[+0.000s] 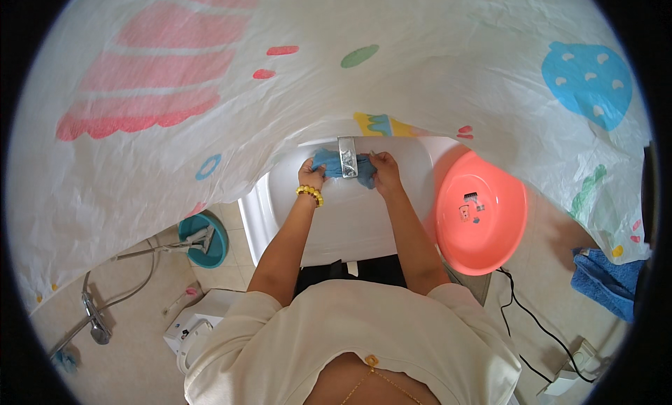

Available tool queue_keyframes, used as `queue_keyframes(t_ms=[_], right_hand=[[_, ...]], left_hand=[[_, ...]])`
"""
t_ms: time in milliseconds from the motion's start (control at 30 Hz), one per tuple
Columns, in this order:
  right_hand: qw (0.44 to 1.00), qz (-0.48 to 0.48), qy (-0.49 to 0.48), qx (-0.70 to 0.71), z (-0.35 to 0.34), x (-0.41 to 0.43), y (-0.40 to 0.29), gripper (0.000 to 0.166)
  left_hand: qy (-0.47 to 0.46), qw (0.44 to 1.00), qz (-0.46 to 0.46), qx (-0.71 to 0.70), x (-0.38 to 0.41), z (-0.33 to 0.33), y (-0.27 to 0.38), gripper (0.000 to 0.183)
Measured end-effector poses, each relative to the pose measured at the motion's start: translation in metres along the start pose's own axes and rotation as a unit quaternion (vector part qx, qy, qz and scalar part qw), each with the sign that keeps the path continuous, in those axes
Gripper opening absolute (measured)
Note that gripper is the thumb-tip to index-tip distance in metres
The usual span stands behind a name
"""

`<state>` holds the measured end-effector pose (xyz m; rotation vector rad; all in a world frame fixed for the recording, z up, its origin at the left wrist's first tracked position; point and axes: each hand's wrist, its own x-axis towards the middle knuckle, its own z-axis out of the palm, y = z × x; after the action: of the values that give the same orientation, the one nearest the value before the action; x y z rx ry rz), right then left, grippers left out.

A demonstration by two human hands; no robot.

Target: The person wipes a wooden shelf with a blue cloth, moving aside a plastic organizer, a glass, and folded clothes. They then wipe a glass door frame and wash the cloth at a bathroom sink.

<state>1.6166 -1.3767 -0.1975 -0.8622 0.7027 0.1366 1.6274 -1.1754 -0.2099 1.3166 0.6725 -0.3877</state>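
Note:
Both hands grip a wet-looking blue cloth (328, 163), which stretches bunched beneath a flat chrome faucet (347, 157). My left hand (312, 175), with yellow beads at the wrist, holds the cloth's left end. At the other end, my right hand (386, 173) pinches the cloth between thumb and fingers. The faucet covers the middle of the cloth. Below them lies the basin of a white sink (346, 226). Whether water is running is too hard to make out.
A coral plastic basin (480, 247) stands at the sink's right edge. Patterned plastic sheeting (315, 100) hangs across the far side. At left are a teal bucket (223, 247) with a mop in it and a shower head (98, 329). A blue towel (604, 281) and black cords (541, 323) are at right.

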Motion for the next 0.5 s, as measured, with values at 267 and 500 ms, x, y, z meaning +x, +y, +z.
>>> queue_keyframes(t_ms=[267, 500], right_hand=[[0.970, -0.103, -0.053, -0.214, -0.023, 0.004, 0.042, 0.011], [0.936, -0.212, -0.029, -0.279, -0.032, 0.004, 0.026, 0.011]], left_hand=[[-0.098, 0.962, -0.109, -0.228, -0.035, 0.021, 0.048, 0.023], [-0.024, 0.999, -0.006, -0.027, -0.008, -0.012, 0.032, 0.016]])
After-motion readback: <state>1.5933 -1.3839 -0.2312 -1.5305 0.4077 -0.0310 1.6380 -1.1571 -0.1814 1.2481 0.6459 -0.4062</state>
